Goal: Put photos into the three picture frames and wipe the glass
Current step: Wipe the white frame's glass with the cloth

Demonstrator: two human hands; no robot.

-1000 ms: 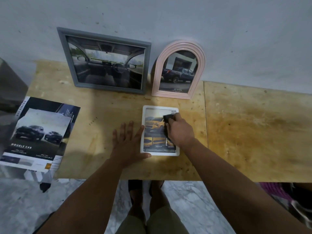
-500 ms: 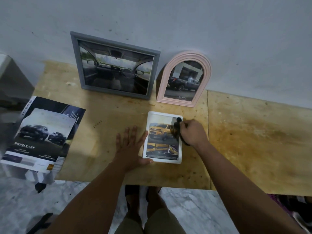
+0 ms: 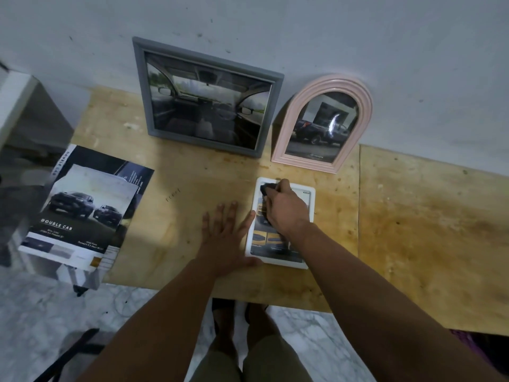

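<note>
Partly hidden: dark cloth (image 3: 266, 188) under right hand (image 3: 286, 209).

The brochure (image 3: 82, 208) lying at the left of the table reads "DOUBLE CAB" in white letters beneath its two dark pickups, and the same words run along its spine edge. The photo in the pink arched frame (image 3: 322, 122) bears "TOYOTA" near its bottom. Other print is too small to read.

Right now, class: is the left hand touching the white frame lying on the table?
Touching. The head view shows the left hand flat on the table, its thumb pressed against the white frame's near-left edge.
</note>
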